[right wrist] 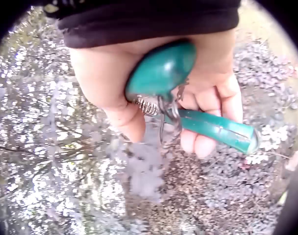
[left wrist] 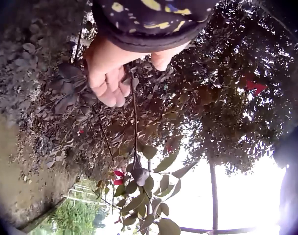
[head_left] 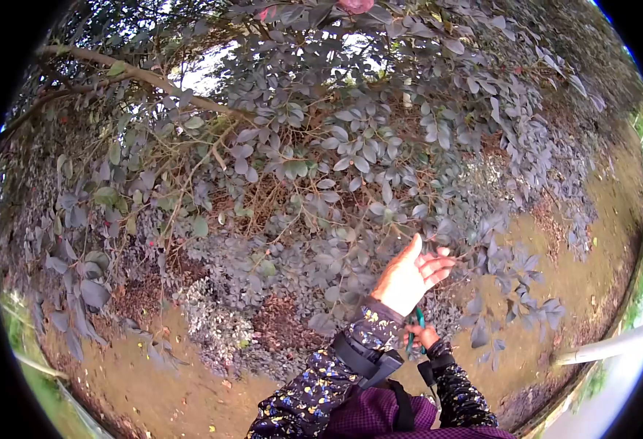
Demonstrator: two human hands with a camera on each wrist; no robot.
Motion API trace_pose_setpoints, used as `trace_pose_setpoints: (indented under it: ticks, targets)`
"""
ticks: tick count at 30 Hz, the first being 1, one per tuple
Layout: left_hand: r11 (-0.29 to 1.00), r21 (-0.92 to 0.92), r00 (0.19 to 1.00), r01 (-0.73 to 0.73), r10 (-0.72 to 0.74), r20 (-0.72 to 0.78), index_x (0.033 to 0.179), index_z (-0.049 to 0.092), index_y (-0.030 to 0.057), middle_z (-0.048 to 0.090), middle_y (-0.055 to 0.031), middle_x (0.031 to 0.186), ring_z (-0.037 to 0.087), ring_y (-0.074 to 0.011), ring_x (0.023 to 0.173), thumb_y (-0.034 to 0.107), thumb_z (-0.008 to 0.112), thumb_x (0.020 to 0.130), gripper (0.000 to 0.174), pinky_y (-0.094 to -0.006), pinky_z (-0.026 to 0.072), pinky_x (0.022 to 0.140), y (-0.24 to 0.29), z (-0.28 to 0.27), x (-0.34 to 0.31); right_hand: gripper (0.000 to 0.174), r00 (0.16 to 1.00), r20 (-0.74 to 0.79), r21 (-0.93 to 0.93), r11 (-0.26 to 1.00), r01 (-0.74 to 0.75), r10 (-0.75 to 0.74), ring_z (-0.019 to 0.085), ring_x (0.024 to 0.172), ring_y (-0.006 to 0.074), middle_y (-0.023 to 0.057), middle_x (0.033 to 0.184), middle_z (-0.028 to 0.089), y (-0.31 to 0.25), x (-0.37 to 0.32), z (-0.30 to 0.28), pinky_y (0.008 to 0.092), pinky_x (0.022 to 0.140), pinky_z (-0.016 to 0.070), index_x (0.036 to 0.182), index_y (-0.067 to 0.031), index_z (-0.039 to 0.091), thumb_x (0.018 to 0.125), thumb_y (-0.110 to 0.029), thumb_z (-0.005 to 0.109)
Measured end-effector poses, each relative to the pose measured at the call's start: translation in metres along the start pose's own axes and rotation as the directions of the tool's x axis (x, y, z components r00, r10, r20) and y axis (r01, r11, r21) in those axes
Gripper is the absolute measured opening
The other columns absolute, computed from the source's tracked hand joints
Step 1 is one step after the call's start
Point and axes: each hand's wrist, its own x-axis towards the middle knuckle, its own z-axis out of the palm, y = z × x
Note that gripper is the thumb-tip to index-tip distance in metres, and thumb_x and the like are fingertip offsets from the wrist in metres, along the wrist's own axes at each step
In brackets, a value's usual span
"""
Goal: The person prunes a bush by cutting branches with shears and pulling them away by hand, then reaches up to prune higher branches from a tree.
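Observation:
My left hand [head_left: 403, 282] reaches up into a shrub with dusky purple-green leaves [head_left: 358, 157], palm lit by the sun. In the left wrist view its fingers [left wrist: 110, 88] are loosely bent and the thumb stands apart from them. A thin leafy twig [left wrist: 135, 115] runs right beside the fingertips. Lower down, close to the left forearm, my right hand [head_left: 427, 336] grips green-handled pruning shears [right wrist: 161, 68]. The right wrist view shows the coil spring and both handles spread apart, one against the palm and the other across the fingers; the blades are hidden.
A thick bare branch [head_left: 146, 77] crosses the upper left. Brown soil [head_left: 197, 380] with fallen leaves lies under the shrub. At the right a pale post [head_left: 607, 347] lies across the plot's edge. Pink flowers [head_left: 356, 6] show at the top.

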Motion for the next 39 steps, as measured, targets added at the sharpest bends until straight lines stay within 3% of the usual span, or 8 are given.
trace_pose_setpoints:
  ticks: [4, 9, 10, 12, 14, 26, 37, 39]
  targets:
    - [0.992, -0.062, 0.993, 0.107, -0.103, 0.052, 0.082, 0.051, 0.0086, 0.053, -0.0040, 0.075, 0.054, -0.0190, 0.076, 0.032, 0.045, 0.089, 0.026, -0.0315, 0.0445, 0.070, 0.014, -0.015, -0.028, 0.043, 0.931, 0.263, 0.052, 0.968, 0.247, -0.252, 0.060, 0.075, 0.0206, 0.0132, 0.088, 0.061, -0.088, -0.012, -0.005, 0.0285, 0.060, 0.0468, 0.101, 0.0028, 0.055, 0.085, -0.035, 0.044]
    - [0.991, 0.108, 0.974, -0.077, 0.098, -0.205, 0.111, 0.048, 0.0036, 0.059, -0.0079, 0.090, 0.054, -0.0161, 0.071, 0.027, 0.041, 0.091, 0.032, -0.0297, 0.0444, 0.065, 0.018, -0.044, -0.065, 0.041, 0.550, 0.659, 0.274, 0.845, 0.459, -0.513, 0.059, 0.080, 0.0180, 0.0109, 0.092, 0.061, -0.182, 0.027, 0.015, 0.0282, 0.063, 0.0460, 0.101, 0.0018, 0.055, 0.085, -0.035, 0.044]
    - [0.988, 0.126, 0.964, -0.087, 0.116, -0.240, 0.109, 0.049, 0.0036, 0.059, -0.0084, 0.091, 0.053, -0.0144, 0.069, 0.026, 0.042, 0.091, 0.030, -0.0296, 0.0441, 0.065, 0.021, -0.045, -0.072, 0.045, 0.764, 0.510, -0.025, 0.881, 0.472, -0.395, 0.055, 0.085, 0.0150, 0.0071, 0.097, 0.059, -0.211, 0.008, 0.026, 0.0294, 0.069, 0.0443, 0.104, 0.0007, 0.054, 0.085, -0.038, 0.043]
    - [0.986, 0.112, 0.956, -0.122, 0.147, -0.254, 0.103, 0.053, 0.0054, 0.060, -0.0072, 0.087, 0.053, -0.0136, 0.068, 0.024, 0.044, 0.090, 0.025, -0.0304, 0.0439, 0.064, 0.022, -0.049, -0.079, 0.042, 0.507, 0.691, 0.142, 0.785, 0.604, -0.515, 0.054, 0.088, 0.0150, 0.0052, 0.101, 0.055, -0.218, 0.052, 0.029, 0.0309, 0.080, 0.0425, 0.115, -0.0019, 0.049, 0.088, -0.034, 0.043]
    - [0.984, 0.109, 0.942, -0.144, 0.170, -0.288, 0.094, 0.055, 0.0080, 0.060, -0.0035, 0.081, 0.055, -0.0143, 0.066, 0.023, 0.050, 0.088, 0.017, -0.0279, 0.0439, 0.059, 0.024, -0.049, -0.085, 0.038, 0.666, 0.698, 0.158, 0.964, 0.214, -0.262, 0.053, 0.092, 0.0160, 0.0053, 0.100, 0.054, -0.231, 0.066, 0.041, 0.0312, 0.082, 0.0424, 0.116, -0.0022, 0.047, 0.087, -0.027, 0.048]
    - [0.977, 0.125, 0.919, -0.176, 0.208, -0.334, 0.092, 0.056, 0.0083, 0.060, -0.0031, 0.081, 0.055, -0.0138, 0.060, 0.021, 0.052, 0.087, 0.015, -0.0261, 0.0438, 0.056, 0.017, -0.076, -0.098, 0.038, 0.607, 0.709, 0.150, 0.918, 0.367, -0.359, 0.054, 0.088, 0.0199, 0.0078, 0.095, 0.055, -0.262, 0.073, 0.072, 0.0314, 0.074, 0.0436, 0.115, -0.0044, 0.042, 0.087, -0.030, 0.046]
    - [0.927, 0.337, 0.825, -0.168, 0.319, -0.467, 0.089, 0.058, 0.0060, 0.061, -0.0020, 0.076, 0.054, -0.0093, 0.055, 0.014, 0.056, 0.083, 0.010, -0.0256, 0.0449, 0.054, 0.044, -0.103, -0.133, 0.025, 0.661, 0.679, 0.288, 0.944, 0.163, -0.321, 0.047, 0.054, 0.0152, 0.0045, 0.062, 0.049, -0.256, 0.069, 0.075, 0.0275, 0.051, 0.0369, 0.087, -0.0052, 0.051, 0.084, -0.030, 0.053]
    - [0.906, 0.389, 0.707, -0.169, 0.386, -0.593, 0.088, 0.058, 0.0065, 0.056, 0.0015, 0.067, 0.047, -0.0083, 0.049, 0.015, 0.058, 0.081, 0.011, -0.0244, 0.0422, 0.051, 0.056, -0.124, -0.144, 0.025, 0.616, 0.742, 0.305, 0.951, 0.040, -0.264, 0.044, 0.051, 0.0136, 0.0023, 0.059, 0.048, -0.246, 0.069, 0.066, 0.0264, 0.048, 0.0358, 0.087, -0.0054, 0.051, 0.083, -0.030, 0.054]
